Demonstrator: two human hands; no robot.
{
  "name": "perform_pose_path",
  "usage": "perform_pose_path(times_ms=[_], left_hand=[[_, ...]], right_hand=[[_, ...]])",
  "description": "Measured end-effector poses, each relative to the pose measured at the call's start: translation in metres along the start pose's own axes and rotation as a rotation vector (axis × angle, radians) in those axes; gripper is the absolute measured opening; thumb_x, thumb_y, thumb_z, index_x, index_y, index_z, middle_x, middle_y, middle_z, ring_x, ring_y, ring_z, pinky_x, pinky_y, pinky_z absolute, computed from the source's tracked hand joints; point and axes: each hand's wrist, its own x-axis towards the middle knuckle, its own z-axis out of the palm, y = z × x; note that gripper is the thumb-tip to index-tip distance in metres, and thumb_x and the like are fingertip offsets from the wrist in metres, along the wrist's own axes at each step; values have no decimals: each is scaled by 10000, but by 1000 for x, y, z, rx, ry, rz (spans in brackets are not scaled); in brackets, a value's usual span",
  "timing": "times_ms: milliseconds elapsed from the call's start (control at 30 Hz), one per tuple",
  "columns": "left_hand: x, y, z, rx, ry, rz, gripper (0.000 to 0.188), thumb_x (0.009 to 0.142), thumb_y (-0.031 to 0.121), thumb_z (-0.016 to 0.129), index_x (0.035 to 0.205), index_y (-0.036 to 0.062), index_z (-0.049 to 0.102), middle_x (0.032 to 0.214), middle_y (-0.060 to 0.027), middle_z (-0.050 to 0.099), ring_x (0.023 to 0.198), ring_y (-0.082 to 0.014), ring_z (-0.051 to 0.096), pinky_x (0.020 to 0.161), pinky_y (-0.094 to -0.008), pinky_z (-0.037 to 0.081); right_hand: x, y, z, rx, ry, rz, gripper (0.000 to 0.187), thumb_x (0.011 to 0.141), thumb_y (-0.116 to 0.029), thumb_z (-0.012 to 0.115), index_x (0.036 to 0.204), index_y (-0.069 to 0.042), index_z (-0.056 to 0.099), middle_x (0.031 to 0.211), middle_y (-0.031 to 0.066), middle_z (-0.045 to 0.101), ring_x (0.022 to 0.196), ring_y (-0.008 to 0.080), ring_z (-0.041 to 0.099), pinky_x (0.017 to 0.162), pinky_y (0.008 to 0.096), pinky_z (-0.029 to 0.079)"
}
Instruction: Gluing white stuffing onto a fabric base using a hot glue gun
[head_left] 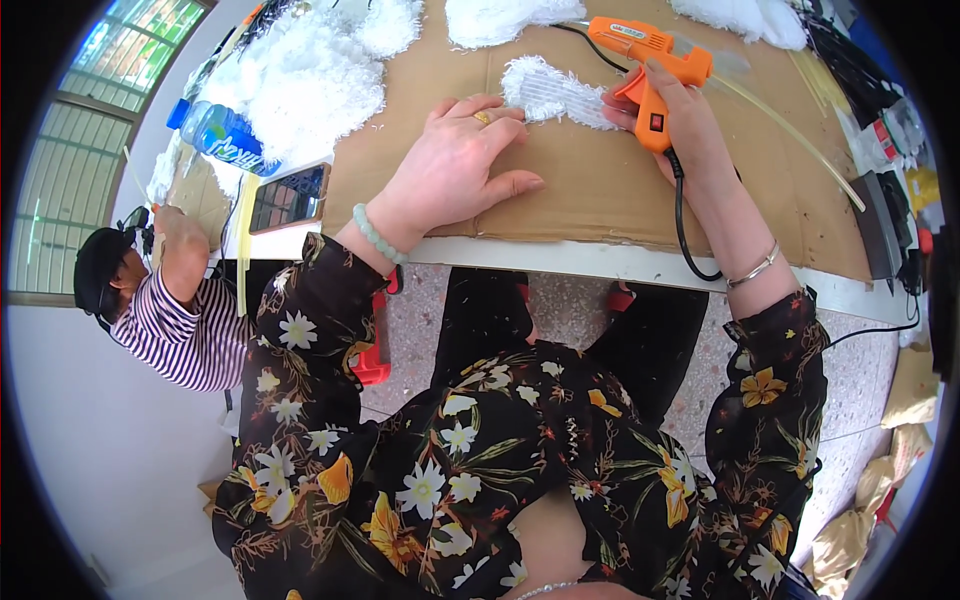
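My right hand (692, 125) is wrapped round an orange glue gun (655, 108), its nozzle end up and to the left-hand side hard to make out. A long pale glue stick (790, 138) trails from the gun to the right, and a black cord hangs from its handle. Under the gun lies a small white shaggy fabric piece (560, 92), with ribbed lines on its upper face. My left hand (458, 165) rests palm down, thumb apart, fingertips at the left edge of that piece. All of this is on a brown cardboard sheet (600, 205).
A big heap of white shaggy pieces (315, 85) lies at the far left, others along the back. A blue-capped bottle (225, 137) and a phone (290, 198) sit left of my arm. A person in stripes (185, 330) works at the left. Dark equipment (885, 225) stands right.
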Motion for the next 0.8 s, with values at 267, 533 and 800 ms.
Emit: perform_pose_path(times_ms=[267,533,800], left_hand=[[26,-10,9,7,73,58,331,798,358,660,845,36,602,837,-104,631,944,-304,578,887,-401,408],[25,-44,2,-786,318,-451,293,939,268,513,992,12,645,915,-37,685,907,-108,592,833,-270,445],[28,-31,16,34,66,-90,295,959,287,480,1051,47,626,939,-46,660,939,-134,581,863,-290,434]], right_hand=[[-4,-2,0,46,-28,-26,303,961,-253,461,982,39,539,905,170,627,800,219,658,755,302,567],[-6,-6,0,18,-16,-3,305,962,-263,464,1016,31,526,900,169,638,782,220,666,744,295,565],[-8,-8,0,-9,-20,20,299,965,-255,460,1020,32,523,904,170,640,798,218,664,746,304,567]])
